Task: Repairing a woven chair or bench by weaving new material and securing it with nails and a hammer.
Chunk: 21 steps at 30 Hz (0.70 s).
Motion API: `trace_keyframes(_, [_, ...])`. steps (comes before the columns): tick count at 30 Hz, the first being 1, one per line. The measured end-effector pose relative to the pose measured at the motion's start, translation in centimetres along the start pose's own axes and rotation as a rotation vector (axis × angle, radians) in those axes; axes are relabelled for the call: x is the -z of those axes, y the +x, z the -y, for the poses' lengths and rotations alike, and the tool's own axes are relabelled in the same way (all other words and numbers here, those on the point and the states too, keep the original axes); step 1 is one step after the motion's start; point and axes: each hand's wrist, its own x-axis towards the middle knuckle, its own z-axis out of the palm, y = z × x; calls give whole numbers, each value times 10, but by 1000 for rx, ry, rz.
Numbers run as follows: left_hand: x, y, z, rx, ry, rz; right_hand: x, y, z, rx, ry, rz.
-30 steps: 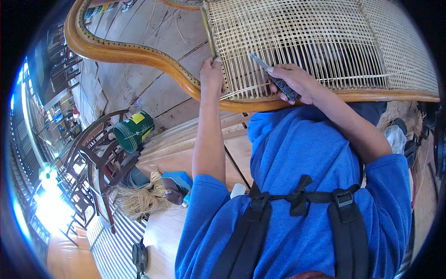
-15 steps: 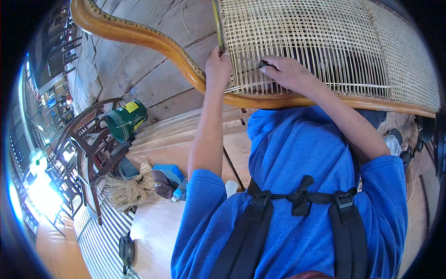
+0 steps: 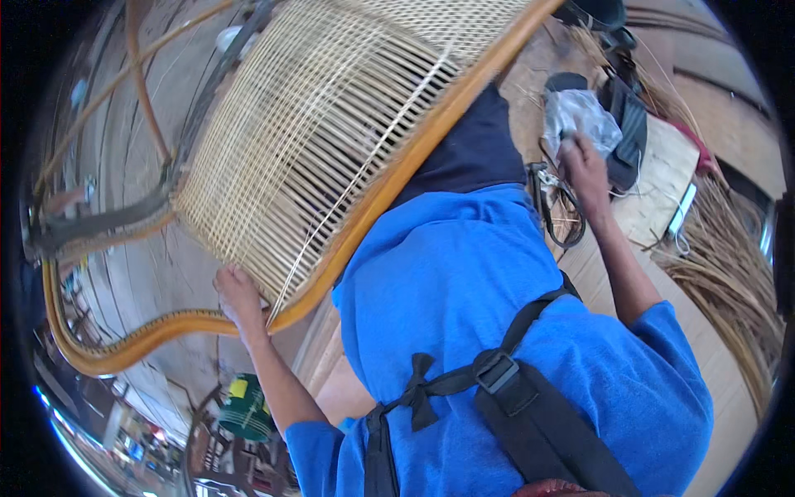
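Note:
A woven cane panel (image 3: 257, 157) spans a curved, varnished wooden chair frame (image 3: 389, 195) at my lap. Its weave is dense on the left, while open parallel strands show nearer the rail. My left hand (image 3: 240, 298) is closed on the edge of the cane weave at its near-left corner. Off to the right, my right hand (image 3: 586, 174) is raised beside a clear plastic bag (image 3: 580, 118). Its fingers are curled, and what they hold is too blurred to make out.
Black scissor-like handles (image 3: 559, 217) lie below the plastic bag, with a dark pouch (image 3: 627, 124) beside it. Bundles of cane strands (image 3: 720, 298) lie at far right. A green bucket (image 3: 246, 407) stands at lower left, and another wooden frame (image 3: 137, 74) is at upper left.
My right hand has left the weave, where it held a thin dark-handled tool, and moved right to the plastic bag. My left hand remains at the weave's edge. The view has turned rightward.

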Motion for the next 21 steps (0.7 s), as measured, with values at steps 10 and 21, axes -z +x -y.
trace_keyframes(10, [20, 0, -1, 173, -271, 67, -30, -51, -55, -43, -493, 148])
trace_keyframes(21, [8, -15, -14, -138, 108, -90, -2, -22, -198, 51, -708, -94])
